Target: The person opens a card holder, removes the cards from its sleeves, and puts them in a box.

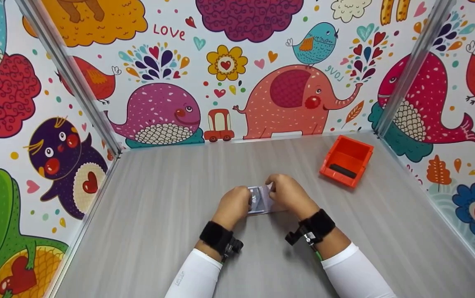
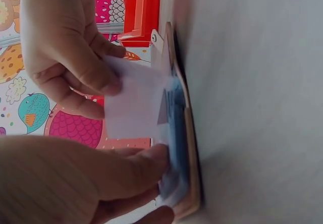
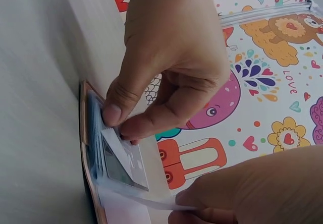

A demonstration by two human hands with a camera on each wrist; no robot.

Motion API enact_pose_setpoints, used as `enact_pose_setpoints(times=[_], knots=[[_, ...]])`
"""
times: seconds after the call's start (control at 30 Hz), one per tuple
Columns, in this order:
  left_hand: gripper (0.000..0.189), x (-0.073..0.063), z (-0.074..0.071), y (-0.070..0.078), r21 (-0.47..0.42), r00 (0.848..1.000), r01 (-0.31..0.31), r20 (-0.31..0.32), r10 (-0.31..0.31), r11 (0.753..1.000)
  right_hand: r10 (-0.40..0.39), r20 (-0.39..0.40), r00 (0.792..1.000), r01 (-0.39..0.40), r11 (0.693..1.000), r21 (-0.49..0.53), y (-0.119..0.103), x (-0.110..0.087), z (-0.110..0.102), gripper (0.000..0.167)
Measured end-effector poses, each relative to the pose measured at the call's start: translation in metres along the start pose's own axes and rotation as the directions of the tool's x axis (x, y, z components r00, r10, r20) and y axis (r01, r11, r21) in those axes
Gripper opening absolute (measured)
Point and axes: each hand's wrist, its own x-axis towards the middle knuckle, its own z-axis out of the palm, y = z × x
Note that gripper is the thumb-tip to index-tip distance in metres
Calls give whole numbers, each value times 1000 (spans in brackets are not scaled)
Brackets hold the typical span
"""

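Note:
A card holder (image 1: 258, 213) with a tan cover and a stack of clear plastic sleeves lies open on the table, between both hands. Its left side shows a dark card (image 1: 255, 199) with pale lettering that looks like "VIP". My left hand (image 1: 233, 205) pinches the sleeves at that side, thumb and forefinger near the card, as the right wrist view shows. With thumb and fingers, my right hand (image 1: 291, 194) pinches a translucent whitish sleeve (image 2: 133, 100) raised from the stack. A metal snap shows on the cover's flap (image 2: 157, 40) in the left wrist view.
An orange-red bin (image 1: 347, 159) with a black bar-shaped piece (image 1: 343, 170) in it stands at the back right of the grey table (image 1: 159, 198). Printed panels (image 1: 221, 41) in metal frames rise at the back and both sides. Each wrist wears a strapped camera.

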Motion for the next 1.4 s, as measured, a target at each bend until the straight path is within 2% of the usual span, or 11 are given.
enact_pose_setpoints(times=[0.23,0.37,0.57,0.77,0.93,1.23,1.4], knots=[[19,-1,-2,3,13,1000,20,-1,-20,1000,79,-10,997,-79,996,-30,4,-1,-4,34],[19,-2,-2,2,14,1000,23,-6,-23,1000,79,-10,997,-79,996,-51,8,-1,-4,32],[20,0,-2,1,18,999,35,20,-35,999,80,4,997,-80,996,-50,15,0,-2,29],[19,0,-4,0,4,997,56,45,-56,998,112,36,993,-111,993,-29,24,2,3,23],[19,0,-4,1,6,998,49,35,-50,999,130,57,990,-129,991,-27,29,2,4,20],[21,1,-4,2,23,997,62,51,-64,998,106,15,994,-105,993,-51,32,-1,5,18],[22,1,-3,0,23,998,53,40,-54,998,134,25,991,-133,990,-34,31,-1,5,19]])
